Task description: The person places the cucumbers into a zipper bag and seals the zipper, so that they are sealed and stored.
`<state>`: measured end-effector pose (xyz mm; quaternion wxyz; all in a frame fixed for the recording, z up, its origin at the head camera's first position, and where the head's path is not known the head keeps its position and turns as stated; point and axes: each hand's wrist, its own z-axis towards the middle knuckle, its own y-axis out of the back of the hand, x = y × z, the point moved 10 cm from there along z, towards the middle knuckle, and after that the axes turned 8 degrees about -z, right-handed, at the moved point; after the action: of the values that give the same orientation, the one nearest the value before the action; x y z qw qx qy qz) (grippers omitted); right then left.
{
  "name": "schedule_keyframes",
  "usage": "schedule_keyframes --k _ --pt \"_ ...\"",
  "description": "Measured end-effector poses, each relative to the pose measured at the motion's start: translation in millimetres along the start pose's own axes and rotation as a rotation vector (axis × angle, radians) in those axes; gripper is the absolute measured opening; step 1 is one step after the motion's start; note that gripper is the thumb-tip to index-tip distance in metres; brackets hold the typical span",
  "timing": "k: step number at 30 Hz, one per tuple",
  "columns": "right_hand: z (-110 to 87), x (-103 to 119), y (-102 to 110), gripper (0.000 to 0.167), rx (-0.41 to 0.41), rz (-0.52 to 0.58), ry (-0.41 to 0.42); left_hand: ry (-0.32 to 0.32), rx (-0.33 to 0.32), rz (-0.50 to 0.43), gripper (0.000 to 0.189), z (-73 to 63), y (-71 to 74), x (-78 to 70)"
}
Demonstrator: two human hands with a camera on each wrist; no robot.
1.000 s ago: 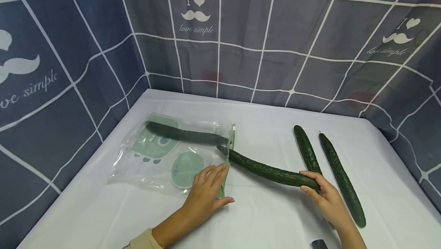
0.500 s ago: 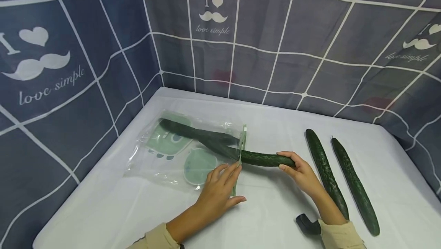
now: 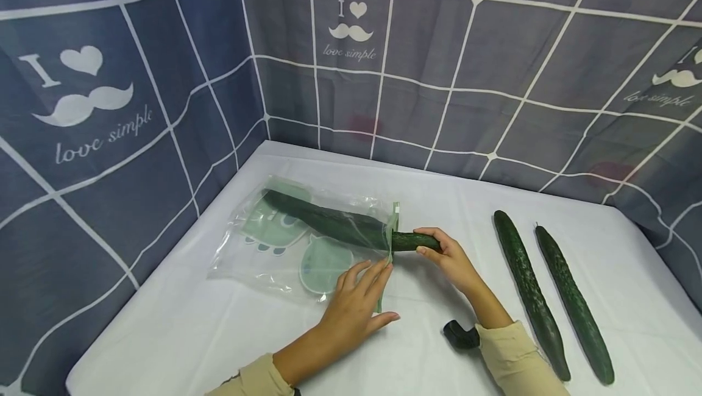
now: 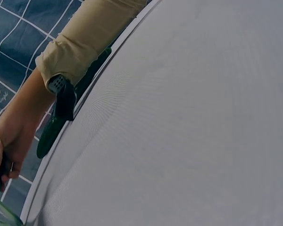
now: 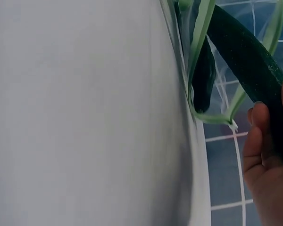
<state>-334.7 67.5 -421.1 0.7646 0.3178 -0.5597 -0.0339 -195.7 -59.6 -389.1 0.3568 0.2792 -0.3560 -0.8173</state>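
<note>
A clear zip bag (image 3: pixel 323 265) with green cartoon prints lies on the white table, its green-edged mouth facing right. Inside it rests one cucumber (image 3: pixel 285 202). My right hand (image 3: pixel 446 259) grips the outer end of another cucumber (image 3: pixel 406 241), most of whose length is inside the bag, alongside the first. In the right wrist view, this held cucumber (image 5: pixel 247 52) passes through the open green rim (image 5: pixel 212 117). My left hand (image 3: pixel 356 307) rests at the near side of the bag mouth, fingers extended on the edge and thumb spread away.
Two more cucumbers, one nearer (image 3: pixel 532 295) and one farther right (image 3: pixel 576 304), lie side by side on the white table (image 3: pixel 406 359). A black wrist device (image 3: pixel 459 335) sits at my right sleeve. A dark checked curtain (image 3: pixel 428 36) hangs behind and on both sides.
My right hand has moved left, sliding the cucumber from the bag's mouth deep inside, so only a short end sticks out. My left hand stays at the bag's edge. The head view has shifted.
</note>
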Motion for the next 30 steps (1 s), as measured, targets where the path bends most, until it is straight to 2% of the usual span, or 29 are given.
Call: schedule_keyframes --k 8,12,17,25,30 --pt "17.1 -3 -20 0.039 0.024 0.058 -0.058 0.005 0.001 -0.009 0.074 0.6 2.3 -1.4" --pt "22.6 -1 -29 0.039 0.029 0.066 -0.055 0.001 -0.008 -0.007 0.074 0.6 3.1 -1.6" --pt "27.9 -4 -38 0.038 0.040 0.025 -0.050 -0.006 -0.017 -0.003 0.073 1.8 2.3 -2.7" --pt "24.9 -18 -47 0.039 0.068 -0.036 -0.105 -0.017 -0.018 -0.016 0.071 1.1 -2.1 -4.4" --pt "27.1 -19 -45 0.041 0.035 -0.172 -0.142 -0.006 -0.020 -0.020 0.072 0.4 -1.0 -2.0"
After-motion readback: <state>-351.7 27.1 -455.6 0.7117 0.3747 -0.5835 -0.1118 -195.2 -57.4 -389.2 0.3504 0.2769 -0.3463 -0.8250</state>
